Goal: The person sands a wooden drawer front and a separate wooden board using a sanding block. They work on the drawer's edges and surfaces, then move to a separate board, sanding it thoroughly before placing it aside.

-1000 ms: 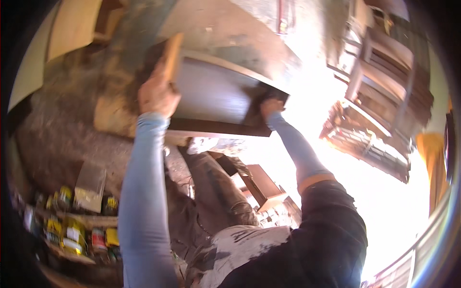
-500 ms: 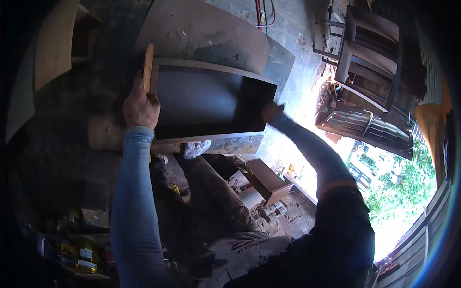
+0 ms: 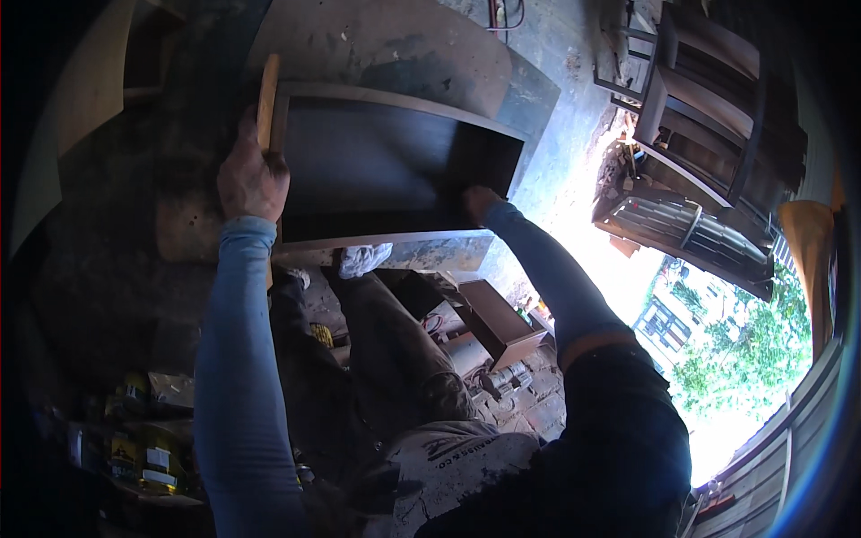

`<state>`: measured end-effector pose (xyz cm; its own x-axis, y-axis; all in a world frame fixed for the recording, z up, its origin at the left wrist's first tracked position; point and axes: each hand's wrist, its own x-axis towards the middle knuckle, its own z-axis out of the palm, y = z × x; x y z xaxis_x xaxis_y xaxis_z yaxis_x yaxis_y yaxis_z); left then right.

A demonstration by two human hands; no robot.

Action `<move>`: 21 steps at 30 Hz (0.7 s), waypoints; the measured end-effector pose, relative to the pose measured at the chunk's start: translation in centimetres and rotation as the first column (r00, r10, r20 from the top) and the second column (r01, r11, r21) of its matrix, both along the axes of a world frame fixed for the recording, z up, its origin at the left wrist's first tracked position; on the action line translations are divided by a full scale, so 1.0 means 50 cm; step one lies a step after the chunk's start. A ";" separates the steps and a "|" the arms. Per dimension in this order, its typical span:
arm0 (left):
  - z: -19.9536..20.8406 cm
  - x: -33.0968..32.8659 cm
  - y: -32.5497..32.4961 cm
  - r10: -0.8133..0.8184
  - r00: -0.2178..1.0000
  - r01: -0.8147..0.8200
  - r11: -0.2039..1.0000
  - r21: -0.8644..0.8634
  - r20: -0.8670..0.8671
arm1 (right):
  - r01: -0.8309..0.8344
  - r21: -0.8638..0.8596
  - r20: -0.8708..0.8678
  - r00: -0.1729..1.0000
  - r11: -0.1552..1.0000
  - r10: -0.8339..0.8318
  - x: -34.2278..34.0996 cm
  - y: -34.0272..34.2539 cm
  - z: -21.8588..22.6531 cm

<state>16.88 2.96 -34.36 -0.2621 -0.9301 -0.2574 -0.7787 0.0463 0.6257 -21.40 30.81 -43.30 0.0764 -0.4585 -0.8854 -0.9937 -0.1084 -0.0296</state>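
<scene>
In front of me lies a shallow drawer-like wooden box (image 3: 386,170) with a dark inside and paler rim edges. At its left end stands an upright wooden panel (image 3: 268,99), lighter brown along its edge. My left hand (image 3: 253,184) is closed around this panel. My right hand (image 3: 482,204) is at the near right part of the box, over the dark inside, with its fingers curled in. Whatever it may hold is hidden beneath the fingers. A whitish rag-like bundle (image 3: 365,260) shows just below the near rim.
Large flat boards (image 3: 386,54) lie beneath and beyond the box. A smaller brown drawer (image 3: 502,323) rests on the littered ground near my legs. Dark wooden furniture frames (image 3: 700,99) stand at the far right. Yellow-labelled containers (image 3: 157,457) sit at lower left.
My right hand has moved left, from the right end of the box to over its inside. My left hand still grips the panel. The whole view has shifted slightly.
</scene>
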 end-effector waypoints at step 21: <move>-0.016 0.016 0.005 -0.091 0.996 0.092 0.987 -0.133 0.012 | 0.014 -0.081 -0.112 0.993 0.997 -0.023 0.180 -0.009 -0.085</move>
